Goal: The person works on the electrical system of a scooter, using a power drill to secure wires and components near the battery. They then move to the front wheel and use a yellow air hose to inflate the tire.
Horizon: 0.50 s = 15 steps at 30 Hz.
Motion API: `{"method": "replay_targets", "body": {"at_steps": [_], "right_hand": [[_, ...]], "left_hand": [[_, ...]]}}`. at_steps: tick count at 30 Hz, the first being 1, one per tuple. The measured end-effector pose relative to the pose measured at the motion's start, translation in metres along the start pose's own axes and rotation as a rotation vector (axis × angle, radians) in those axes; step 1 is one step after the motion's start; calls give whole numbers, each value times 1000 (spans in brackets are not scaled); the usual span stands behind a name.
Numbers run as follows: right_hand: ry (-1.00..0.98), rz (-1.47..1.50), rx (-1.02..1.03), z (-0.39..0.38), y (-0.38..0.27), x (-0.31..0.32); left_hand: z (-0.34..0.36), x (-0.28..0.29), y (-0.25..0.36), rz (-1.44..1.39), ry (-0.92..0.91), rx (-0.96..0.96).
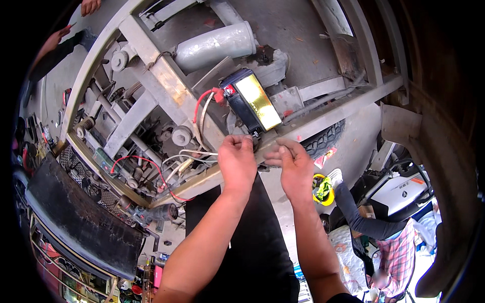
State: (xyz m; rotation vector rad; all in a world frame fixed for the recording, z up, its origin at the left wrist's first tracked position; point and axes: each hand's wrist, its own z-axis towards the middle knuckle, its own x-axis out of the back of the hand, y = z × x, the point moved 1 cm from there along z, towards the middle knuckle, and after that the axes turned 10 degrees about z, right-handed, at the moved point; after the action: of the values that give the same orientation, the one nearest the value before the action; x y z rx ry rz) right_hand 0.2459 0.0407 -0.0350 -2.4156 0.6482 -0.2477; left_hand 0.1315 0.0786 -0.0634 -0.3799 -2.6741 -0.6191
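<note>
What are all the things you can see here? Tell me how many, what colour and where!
battery: one, black with a shiny yellow top, on the metal frame just above the hands
metal frame: one, grey, across the middle
cylinder: one, silver, top middle
red wires: at least two, one by the battery, one looping lower left
white wires: a few, left of the hands
tyre: one, black, under the frame, right of the hands
black flap: one, lower left
co-worker's gloved hand: one, white glove, lower right, beside a yellow ring-shaped thing
left hand: one, fingers at the frame edge below the battery
right hand: one, beside the left
</note>
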Motion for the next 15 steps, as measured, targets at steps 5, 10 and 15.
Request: {"method": "replay_targets", "body": {"at_steps": [5,10,15], "right_hand": [[-28,-29,-41,4,-5,-6],[49,-209,2,9,-10,-8],[36,-235,132,16,-3,-14]], "left_hand": [[3,0,-1,18,0,-19],[3,4,5,18,-12,1],[5,7,6,-112,-101,12]]}}
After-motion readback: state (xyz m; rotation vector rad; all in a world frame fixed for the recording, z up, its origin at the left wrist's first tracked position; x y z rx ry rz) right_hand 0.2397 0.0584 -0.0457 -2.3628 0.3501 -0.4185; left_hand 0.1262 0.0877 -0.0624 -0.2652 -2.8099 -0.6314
